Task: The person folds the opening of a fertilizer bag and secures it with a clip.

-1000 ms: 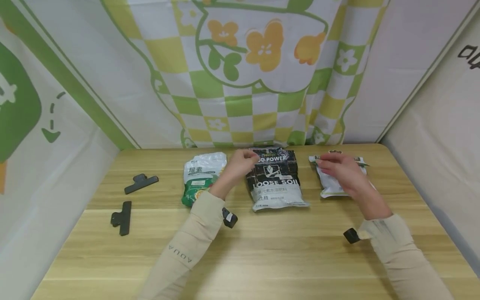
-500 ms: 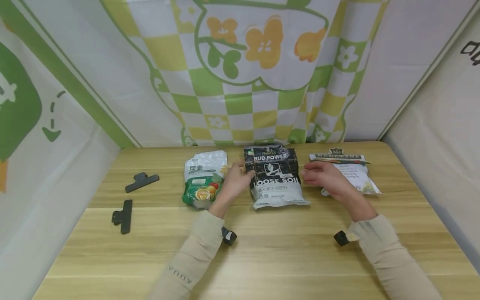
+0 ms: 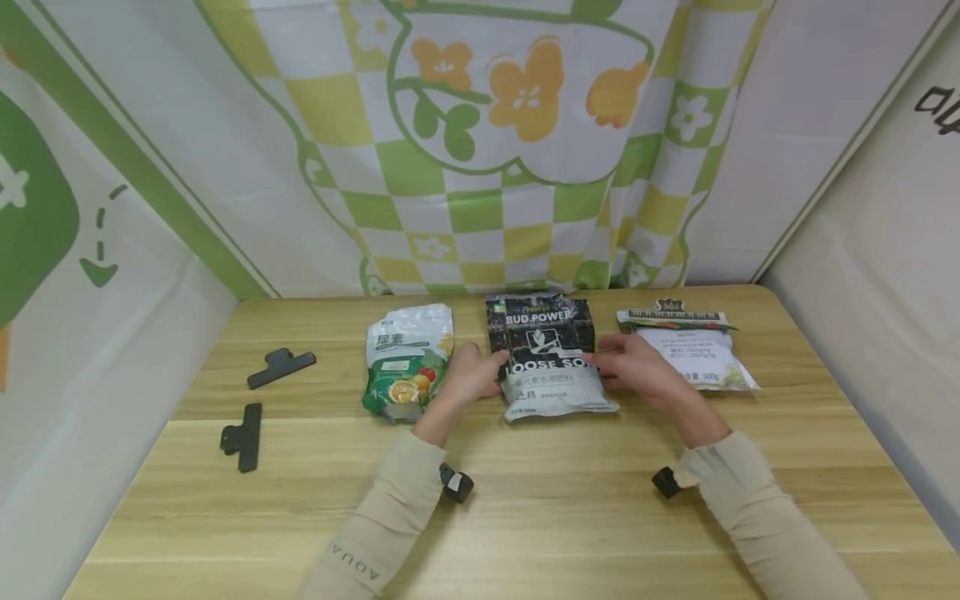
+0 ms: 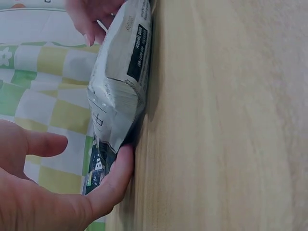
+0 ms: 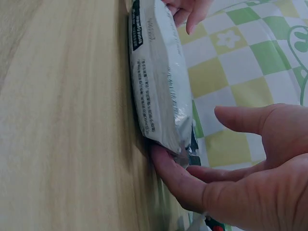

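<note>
A black and silver bag of loose soil point(image 3: 555, 385) lies flat at the table's back, between the two hands. My left hand point(image 3: 467, 377) is at its left edge; in the left wrist view one finger of the left hand point(image 4: 62, 197) reaches low against the bag point(image 4: 115, 91), the thumb held apart. At the opposite edge is my right hand point(image 3: 637, 368). The right wrist view shows a finger of the right hand point(image 5: 240, 187) tucked at the underside of the bag point(image 5: 163, 82), its thumb raised away from the bag.
Left of the soil bag lies a white and green pouch with fruit pictures point(image 3: 405, 375). To the right is a white bag point(image 3: 693, 358) with a piano-keyboard clip point(image 3: 675, 317) across its top. Two black clips point(image 3: 281, 367) lie at the left. A patterned curtain point(image 3: 510, 208) hangs behind.
Both hands have come down to the sides of the soil bag. The right hand moved left from the white bag, uncovering it; the left hand lowered from the soil bag's upper left.
</note>
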Demonstrator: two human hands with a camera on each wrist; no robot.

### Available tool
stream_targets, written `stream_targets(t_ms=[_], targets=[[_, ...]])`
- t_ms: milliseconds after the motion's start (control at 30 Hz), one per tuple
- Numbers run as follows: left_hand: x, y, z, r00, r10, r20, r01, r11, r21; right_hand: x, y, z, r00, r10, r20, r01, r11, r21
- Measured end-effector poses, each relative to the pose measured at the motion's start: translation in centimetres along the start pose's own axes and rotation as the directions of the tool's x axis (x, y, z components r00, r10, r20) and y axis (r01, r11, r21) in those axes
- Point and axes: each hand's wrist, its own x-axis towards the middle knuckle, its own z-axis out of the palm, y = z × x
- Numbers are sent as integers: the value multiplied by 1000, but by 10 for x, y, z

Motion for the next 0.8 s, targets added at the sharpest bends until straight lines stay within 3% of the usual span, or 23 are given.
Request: stream_targets(t_ms=[267, 467, 800], targets=[[3, -3, 2, 1000, -23, 18, 24, 997, -76, 4, -1, 10, 997, 17, -75, -19, 1000, -25], [3, -1, 7, 1000, -17, -21, 16, 999, -34, 5, 3, 11, 993, 42, -109, -50, 996, -72], [4, 0, 7, 999, -7, -43, 10, 997, 78, 5, 5, 17, 988, 56, -141, -59, 998, -17]])
